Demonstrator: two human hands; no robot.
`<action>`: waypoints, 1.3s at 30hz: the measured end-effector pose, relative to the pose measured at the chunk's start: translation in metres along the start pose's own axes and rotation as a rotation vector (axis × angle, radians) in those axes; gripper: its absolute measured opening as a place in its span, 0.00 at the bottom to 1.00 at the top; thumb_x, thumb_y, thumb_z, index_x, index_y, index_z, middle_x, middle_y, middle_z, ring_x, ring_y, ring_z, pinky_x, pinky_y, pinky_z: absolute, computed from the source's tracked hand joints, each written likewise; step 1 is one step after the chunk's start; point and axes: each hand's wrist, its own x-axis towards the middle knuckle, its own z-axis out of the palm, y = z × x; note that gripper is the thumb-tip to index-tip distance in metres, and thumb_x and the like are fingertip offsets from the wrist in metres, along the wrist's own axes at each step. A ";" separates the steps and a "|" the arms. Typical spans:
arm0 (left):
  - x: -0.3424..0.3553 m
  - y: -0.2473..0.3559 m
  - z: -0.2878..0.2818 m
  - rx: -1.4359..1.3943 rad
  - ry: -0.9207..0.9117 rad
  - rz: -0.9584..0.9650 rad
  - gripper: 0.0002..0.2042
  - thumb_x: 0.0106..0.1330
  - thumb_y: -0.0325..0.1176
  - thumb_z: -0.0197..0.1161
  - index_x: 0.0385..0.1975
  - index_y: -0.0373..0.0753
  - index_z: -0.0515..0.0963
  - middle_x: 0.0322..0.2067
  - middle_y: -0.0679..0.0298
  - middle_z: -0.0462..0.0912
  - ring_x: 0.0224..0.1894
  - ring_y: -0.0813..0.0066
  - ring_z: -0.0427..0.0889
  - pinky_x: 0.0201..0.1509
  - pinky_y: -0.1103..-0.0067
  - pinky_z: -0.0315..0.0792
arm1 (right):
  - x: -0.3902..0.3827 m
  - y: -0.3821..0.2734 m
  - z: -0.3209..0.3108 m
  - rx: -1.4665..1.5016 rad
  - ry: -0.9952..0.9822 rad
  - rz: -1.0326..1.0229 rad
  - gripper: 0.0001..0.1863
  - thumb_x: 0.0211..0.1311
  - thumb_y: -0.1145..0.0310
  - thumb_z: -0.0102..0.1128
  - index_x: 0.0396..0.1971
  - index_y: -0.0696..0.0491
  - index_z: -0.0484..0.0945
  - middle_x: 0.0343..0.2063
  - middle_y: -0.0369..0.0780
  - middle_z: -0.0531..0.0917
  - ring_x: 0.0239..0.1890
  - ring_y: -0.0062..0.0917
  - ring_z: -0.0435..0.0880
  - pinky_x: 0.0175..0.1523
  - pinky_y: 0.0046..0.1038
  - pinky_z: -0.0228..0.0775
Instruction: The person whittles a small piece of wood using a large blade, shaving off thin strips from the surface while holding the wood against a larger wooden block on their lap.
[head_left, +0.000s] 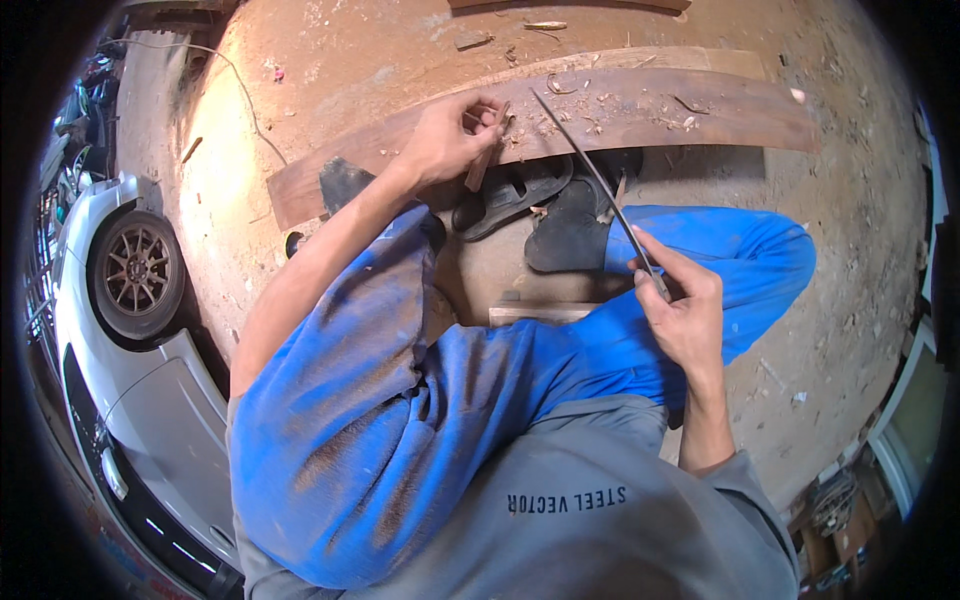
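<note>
While left hand (450, 138) holds slat (482, 170), right hand (687, 308) grips slim tool (600, 184).

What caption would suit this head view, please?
Left hand holding a small wooden piece, right hand a long thin tool.

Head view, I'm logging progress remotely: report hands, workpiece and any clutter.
Left hand pinching small wood strip. Right hand gripping long thin tool. Brown plank littered with wood shavings.

Garage workshop: wood shavings (690, 122), car (160, 430).
</note>
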 end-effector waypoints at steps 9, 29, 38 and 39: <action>-0.008 -0.002 -0.012 -0.187 -0.127 -0.072 0.16 0.76 0.33 0.60 0.59 0.34 0.78 0.49 0.60 0.87 0.51 0.73 0.83 0.58 0.73 0.76 | 0.012 -0.003 -0.025 -0.175 -0.110 -0.176 0.24 0.52 0.81 0.61 0.53 0.59 0.85 0.37 0.52 0.88 0.37 0.39 0.89 0.45 0.31 0.79; -0.013 -0.023 -0.010 0.484 0.103 0.430 0.10 0.64 0.29 0.65 0.44 0.41 0.83 0.40 0.56 0.84 0.42 0.52 0.84 0.47 0.61 0.79 | 0.030 0.003 -0.025 -0.144 -0.231 -0.042 0.21 0.57 0.78 0.58 0.53 0.62 0.83 0.37 0.53 0.88 0.36 0.38 0.90 0.45 0.31 0.79; -0.011 -0.018 -0.008 0.581 0.065 0.479 0.12 0.63 0.26 0.65 0.47 0.37 0.79 0.42 0.54 0.82 0.48 0.47 0.81 0.51 0.62 0.77 | 0.035 0.005 -0.016 -0.157 -0.235 0.041 0.20 0.60 0.76 0.56 0.52 0.62 0.83 0.35 0.53 0.89 0.36 0.39 0.90 0.43 0.32 0.79; -0.011 -0.018 -0.007 0.569 0.066 0.463 0.12 0.63 0.26 0.65 0.46 0.37 0.80 0.42 0.54 0.82 0.48 0.47 0.82 0.51 0.62 0.77 | 0.036 0.005 -0.016 -0.160 -0.240 0.063 0.20 0.61 0.76 0.56 0.53 0.62 0.82 0.35 0.53 0.89 0.36 0.38 0.90 0.43 0.32 0.79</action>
